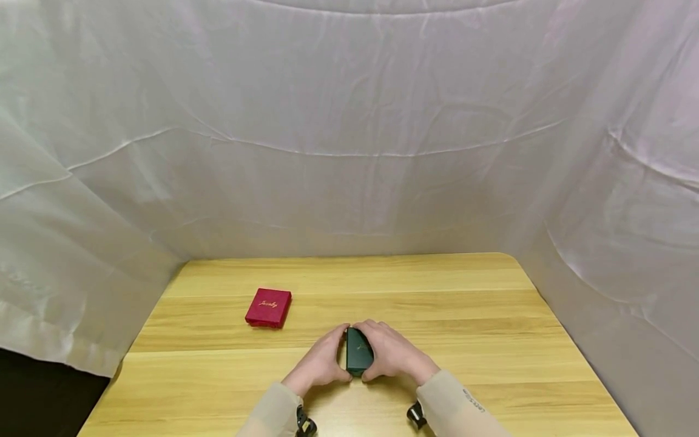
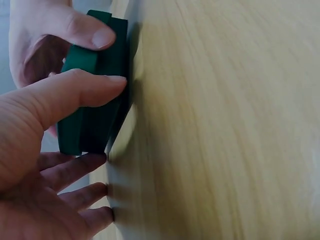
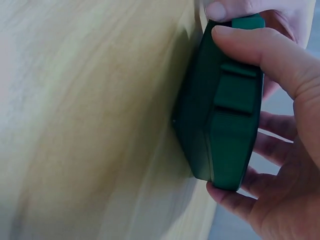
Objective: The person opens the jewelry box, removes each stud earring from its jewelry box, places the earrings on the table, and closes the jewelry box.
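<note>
Between my two hands a small dark green jewelry box [image 1: 357, 357] stands on the wooden table, gold script on its lid. My left hand [image 1: 321, 359] grips its left end, thumb on the near side and fingers towards the far side. The right hand [image 1: 394, 353] holds the other end the same way, covering part of the lid. In the right wrist view a flat green bow [image 3: 236, 90] shows on the box's side, just beside my right thumb. The lid [image 2: 72, 130] sits on the darker base in the left wrist view.
A red jewelry box [image 1: 269, 307] with gold lettering lies farther back on the left of the table [image 1: 437, 285]. Pale grey cloth [image 1: 349, 194] hangs behind the table and along both sides. A dark area [image 1: 43, 394] shows below the cloth at the lower left.
</note>
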